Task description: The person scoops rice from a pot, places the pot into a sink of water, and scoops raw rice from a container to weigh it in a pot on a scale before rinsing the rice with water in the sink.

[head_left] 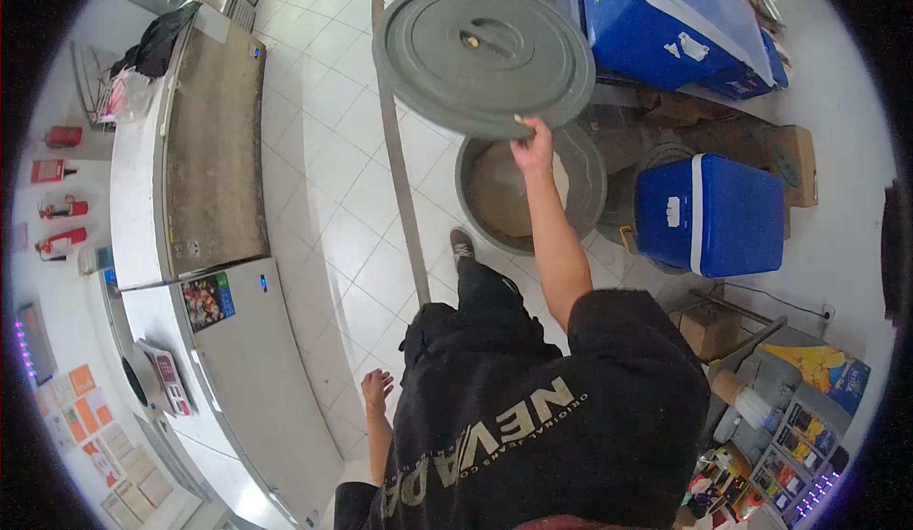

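Note:
My right hand (534, 147) grips the near rim of a round grey bin lid (428, 49), with the thumb on top. The lid is raised and covers part of the view of the open grey bin (597, 183) below it. Inside the bin lies a pale brown, powdery-looking mass (499, 192), whose kind I cannot make out. My left hand (378, 387) hangs low beside my body, fingers apart and holding nothing. It is near the white freezer, touching nothing.
White freezers (252, 368) line the left side, with a scale (164, 378) on one. At right stand a blue cooler (737, 216), a larger blue cooler (656, 30) and a cardboard box (794, 164). My shoe (461, 243) rests on the tiled floor (333, 216).

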The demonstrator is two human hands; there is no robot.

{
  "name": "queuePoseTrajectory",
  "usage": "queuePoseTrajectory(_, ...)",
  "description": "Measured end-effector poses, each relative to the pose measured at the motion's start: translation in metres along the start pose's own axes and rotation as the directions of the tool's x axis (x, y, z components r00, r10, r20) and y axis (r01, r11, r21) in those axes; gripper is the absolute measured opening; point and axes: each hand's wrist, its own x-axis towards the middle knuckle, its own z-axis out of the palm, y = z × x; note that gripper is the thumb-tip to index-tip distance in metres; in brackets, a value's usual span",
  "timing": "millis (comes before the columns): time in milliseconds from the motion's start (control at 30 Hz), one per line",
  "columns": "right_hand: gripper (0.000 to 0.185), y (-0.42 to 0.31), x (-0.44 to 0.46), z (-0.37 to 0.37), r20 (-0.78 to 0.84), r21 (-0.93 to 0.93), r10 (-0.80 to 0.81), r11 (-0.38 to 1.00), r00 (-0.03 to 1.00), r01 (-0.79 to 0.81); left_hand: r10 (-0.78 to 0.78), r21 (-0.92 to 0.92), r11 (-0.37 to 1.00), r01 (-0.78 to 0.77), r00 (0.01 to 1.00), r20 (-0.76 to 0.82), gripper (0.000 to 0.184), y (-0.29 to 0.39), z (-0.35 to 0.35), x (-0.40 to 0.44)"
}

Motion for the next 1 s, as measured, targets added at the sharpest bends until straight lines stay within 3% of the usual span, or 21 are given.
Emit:
queuePoseTrajectory(100, 0.021, 0.005, 0.070, 0.021, 0.036, 0.048, 0.006, 0.999, 0.999, -0.008, 0.024, 0.053, 0.998, -0.022, 0.999, -0.036, 0.033, 0.023, -0.004, -0.016)
queuePoseTrajectory(167, 0.025, 0.009, 0.101, 0.020, -0.036, -0.054, -0.088, 0.995, 0.995, 0.086, 0.021, 0.156, 0.988, -0.017, 0.999, -0.024, 0.034, 0.036, -0.009, -0.039)
queuePoseTrajectory(267, 0.034, -0.011, 0.118, 0.015, -0.107, -0.286, -0.006, 0.958, 0.994, -0.025, -0.017, 0.171, 0.985, 0.008, 0.999, 0.050, 0.035, 0.031, -0.024, -0.046)
queuePoseTrajectory(333, 0.036, -0.038, 0.098, 0.017, -0.203, -0.511, -0.016, 0.855, 0.979, -0.092, 0.014, 0.370, 0.928, -0.039, 0.998, 0.068, 0.035, 0.036, -0.024, -0.063)
queuePoseTrajectory(367, 0.037, -0.050, 0.085, 0.007, -0.251, -0.610, -0.029, 0.781, 0.968, -0.135, 0.030, 0.464, 0.884, -0.062, 0.997, 0.077, 0.036, 0.041, -0.022, -0.074)
queuePoseTrajectory(400, 0.036, -0.056, 0.073, -0.013, -0.277, -0.708, -0.169, 0.701, 0.946, -0.083, -0.096, 0.442, 0.894, 0.074, 0.995, 0.027, 0.036, 0.045, -0.018, -0.072)
queuePoseTrajectory(467, 0.037, -0.070, 0.058, -0.068, -0.279, -0.872, -0.387, 0.485, 0.879, -0.063, -0.257, 0.276, 0.929, 0.248, 0.967, -0.004, 0.032, 0.026, -0.026, -0.061)
queuePoseTrajectory(500, 0.039, -0.071, 0.058, -0.111, -0.260, -0.928, -0.461, 0.362, 0.849, -0.088, -0.278, 0.339, 0.900, 0.274, 0.960, -0.039, 0.032, 0.029, -0.022, -0.066)
queuePoseTrajectory(533, 0.046, -0.067, 0.056, -0.155, -0.182, -0.980, -0.497, 0.017, 0.849, -0.200, -0.291, 0.326, 0.904, 0.276, 0.957, -0.001, 0.034, 0.024, -0.026, -0.064)
queuePoseTrajectory(567, 0.054, -0.061, 0.057, -0.188, -0.095, -0.900, -0.497, -0.328, 0.862, -0.288, -0.287, 0.373, 0.889, 0.265, 0.958, 0.003, 0.035, 0.028, -0.024, -0.070)
queuePoseTrajectory(633, 0.064, -0.035, 0.067, -0.225, -0.049, -0.583, -0.276, -0.772, 0.960, -0.252, -0.389, 0.394, 0.840, 0.374, 0.920, -0.044, 0.039, 0.037, -0.014, -0.071)
queuePoseTrajectory(667, 0.069, -0.021, 0.074, -0.246, -0.083, -0.365, -0.150, -0.915, 0.985, -0.171, -0.417, 0.319, 0.855, 0.409, 0.908, -0.046, 0.038, 0.022, -0.027, -0.064)
queuePoseTrajectory(700, 0.066, -0.014, 0.086, -0.264, 0.005, -0.181, 0.064, -0.981, 0.998, 0.064, -0.430, 0.338, 0.832, 0.439, 0.897, -0.107, 0.035, 0.025, -0.024, -0.066)
queuePoseTrajectory(733, 0.063, -0.007, 0.099, -0.275, 0.054, 0.019, 0.293, -0.956, 0.955, 0.292, -0.444, 0.331, 0.819, 0.469, 0.883, -0.151, 0.035, 0.027, -0.022, -0.068)
queuePoseTrajectory(767, 0.059, 0.001, 0.110, -0.286, 0.056, 0.217, 0.509, -0.846, 0.859, 0.487, -0.468, 0.293, 0.813, 0.503, 0.864, -0.183, 0.036, 0.023, -0.029, -0.068)
queuePoseTrajectory(933, 0.064, 0.016, 0.189, -0.301, -0.260, 0.424, 0.736, -0.495, 0.625, 0.759, -0.606, 0.236, 0.650, 0.722, 0.681, -0.411, 0.036, -0.003, -0.052, -0.059)
queuePoseTrajectory(967, 0.065, 0.021, 0.198, -0.309, -0.329, 0.437, 0.758, -0.406, 0.562, 0.803, -0.634, 0.272, 0.641, 0.718, 0.695, -0.338, 0.034, -0.032, -0.085, -0.053)
queuePoseTrajectory(1000, 0.065, 0.025, 0.209, -0.324, -0.252, 0.594, 0.790, -0.331, 0.560, 0.734, -0.616, 0.317, 0.624, 0.714, 0.700, -0.362, 0.033, -0.021, -0.076, -0.053)
